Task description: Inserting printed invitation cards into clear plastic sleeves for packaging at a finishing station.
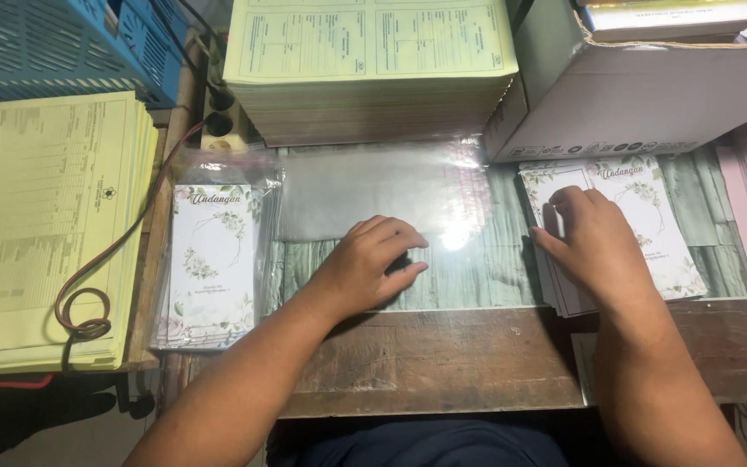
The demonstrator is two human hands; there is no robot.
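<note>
My left hand (372,264) rests on the desk with its fingers curled loosely, just below a stack of clear plastic sleeves (365,195); it holds nothing. My right hand (594,242) lies flat on a pile of white cards with floral print (659,225) at the right, fingers spread on the top card. A second pile of the same floral cards, wrapped in clear sleeves (213,264), lies to the left of my left hand.
A tall stack of pale yellow printed forms (369,60) stands at the back. More yellow forms (45,225) lie at the far left with a brown cable (114,251) across them. A white box (641,95) sits back right, a blue crate (71,43) back left. The wooden desk edge (477,355) runs in front.
</note>
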